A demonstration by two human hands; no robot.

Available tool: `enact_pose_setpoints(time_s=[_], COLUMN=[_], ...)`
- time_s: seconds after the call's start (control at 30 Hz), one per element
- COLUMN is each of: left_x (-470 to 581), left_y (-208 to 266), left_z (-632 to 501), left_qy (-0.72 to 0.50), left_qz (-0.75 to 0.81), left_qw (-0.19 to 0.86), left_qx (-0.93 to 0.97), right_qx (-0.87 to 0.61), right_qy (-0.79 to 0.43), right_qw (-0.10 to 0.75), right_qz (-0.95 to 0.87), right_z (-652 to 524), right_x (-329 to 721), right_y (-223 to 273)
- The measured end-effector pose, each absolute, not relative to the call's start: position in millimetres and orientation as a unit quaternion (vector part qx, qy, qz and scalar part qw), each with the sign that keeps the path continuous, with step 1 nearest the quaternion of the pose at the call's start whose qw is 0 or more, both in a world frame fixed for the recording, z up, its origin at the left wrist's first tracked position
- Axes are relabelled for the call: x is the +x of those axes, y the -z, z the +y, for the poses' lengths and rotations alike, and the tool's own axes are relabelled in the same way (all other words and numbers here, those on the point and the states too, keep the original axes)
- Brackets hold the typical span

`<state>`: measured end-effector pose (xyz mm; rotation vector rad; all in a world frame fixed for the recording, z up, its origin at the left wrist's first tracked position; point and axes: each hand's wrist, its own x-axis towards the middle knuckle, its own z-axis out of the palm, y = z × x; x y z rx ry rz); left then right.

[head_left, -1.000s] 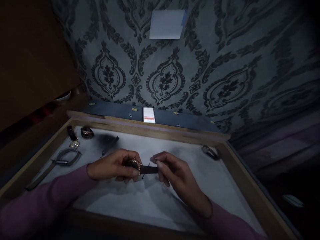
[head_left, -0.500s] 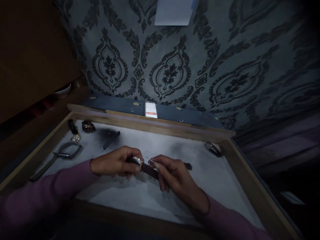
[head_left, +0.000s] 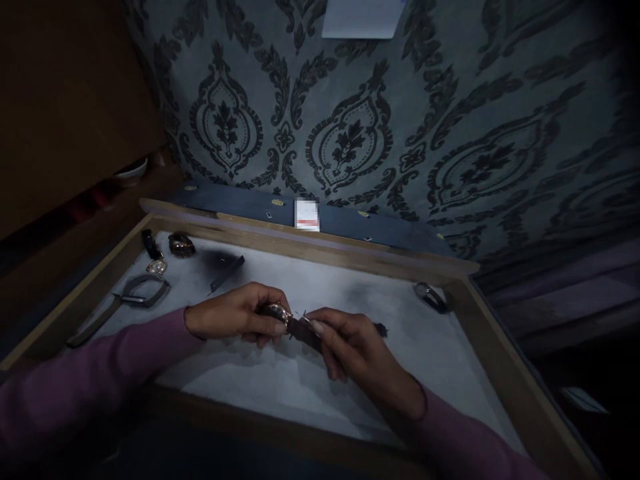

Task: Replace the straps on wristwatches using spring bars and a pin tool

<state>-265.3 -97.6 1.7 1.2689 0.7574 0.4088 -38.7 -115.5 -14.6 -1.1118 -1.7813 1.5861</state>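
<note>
My left hand point(head_left: 250, 320) is closed on a wristwatch, its fingers around the round, shiny case point(head_left: 277, 313). From the case a dark brown watch strap point(head_left: 306, 335) runs toward my right hand point(head_left: 353, 340). The thumb and forefinger there pinch a thin, pointed metal piece point(head_left: 303, 316), its tip just above the strap near the case. The lower fingers lie against the strap's far part, which they partly hide. A small pin-like bit shows at the strap's case end; whether strap and case are still joined, I cannot tell.
Both hands are over a wooden tray point(head_left: 465, 333) with a white lining. Several watches lie at its left, among them a grey-strapped one point(head_left: 145, 291). A loose dark strap point(head_left: 227, 272) lies behind my left hand. Another watch point(head_left: 431, 297) sits at the back right.
The view has shifted slightly. My right hand has drawn a little away from the case, and the pin-like bit at the strap's end now shows. Both hands keep their holds.
</note>
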Motion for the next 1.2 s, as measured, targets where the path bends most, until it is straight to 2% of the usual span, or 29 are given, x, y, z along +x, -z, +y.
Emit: enact_pose_setpoints(time_s=[0.7,1.2], left_x=[-268.7,-266.7], left_y=[-1.5,-1.2], left_z=[-95.7,-98.9], left_qy=[-0.172,-0.162], left_qz=[0.324,0.305], left_qw=[0.723,0.699], left_qx=[0.586,0.626], right_qx=[-0.349,-0.31], right_qy=[-0.587,-0.507], right_qw=[0.258,0.219], right_qz=[-0.683,-0.773], right_z=[-114.5,-113.4], right_x=[-36.1,-32.5], right_y=[16.0,12.6])
